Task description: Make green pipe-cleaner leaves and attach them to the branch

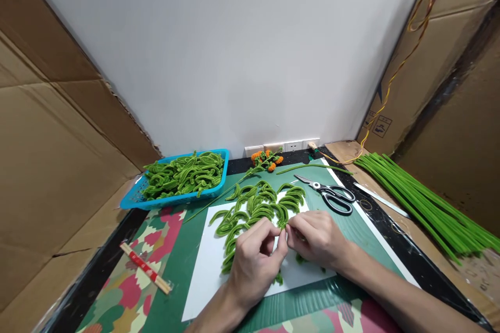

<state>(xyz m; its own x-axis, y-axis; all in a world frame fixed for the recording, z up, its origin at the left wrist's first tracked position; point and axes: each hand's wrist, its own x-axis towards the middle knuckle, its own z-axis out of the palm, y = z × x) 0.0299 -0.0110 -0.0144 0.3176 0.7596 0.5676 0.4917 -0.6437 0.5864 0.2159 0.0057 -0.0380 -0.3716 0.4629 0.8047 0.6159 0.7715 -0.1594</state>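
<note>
My left hand and my right hand meet over a white sheet, thumbs and fingertips pinched close together. Between the fingertips is a bent green pipe cleaner piece; its lower part is mostly hidden by the fingers. Curved green pipe cleaner pieces lie in loose bunches on the sheet, just beyond both hands. A few more green ends show below the hands.
At the back left, a blue basket holds many bent green pieces. An orange-topped pipe cleaner flower lies behind the sheet. Scissors rest to the right, near long straight green pipe cleaners. Wrapped chopsticks lie at left.
</note>
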